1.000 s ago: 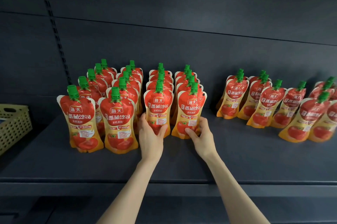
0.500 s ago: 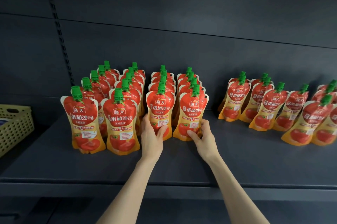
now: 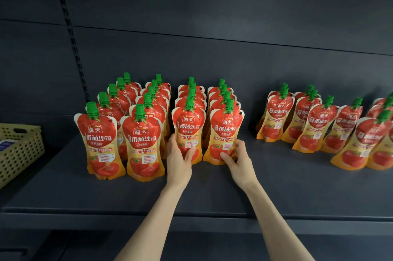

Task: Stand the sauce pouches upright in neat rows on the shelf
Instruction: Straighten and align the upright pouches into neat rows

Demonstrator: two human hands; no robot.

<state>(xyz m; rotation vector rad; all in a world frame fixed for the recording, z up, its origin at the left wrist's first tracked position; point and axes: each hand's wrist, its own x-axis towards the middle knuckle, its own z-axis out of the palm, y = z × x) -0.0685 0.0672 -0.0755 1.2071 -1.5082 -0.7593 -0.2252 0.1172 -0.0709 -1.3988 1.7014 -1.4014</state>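
Observation:
Red and yellow sauce pouches with green caps stand in several rows on a dark shelf (image 3: 212, 192). My left hand (image 3: 178, 158) grips the base of the front pouch of the third row (image 3: 188, 124). My right hand (image 3: 238, 158) grips the base of the front pouch of the fourth row (image 3: 225, 131). Both pouches stand upright on the shelf. The two leftmost rows reach nearer the shelf's front, with their front pouches (image 3: 100, 143) side by side. Further right, a looser group of pouches (image 3: 314, 124) leans at an angle.
A perforated beige basket (image 3: 19, 150) sits at the shelf's left end. The dark back panel (image 3: 212, 52) rises behind the rows. A gap of bare shelf separates the fourth row from the leaning group on the right.
Both hands stay on the bases of the same two front pouches. The view has shifted slightly, and the pouches look a little straighter.

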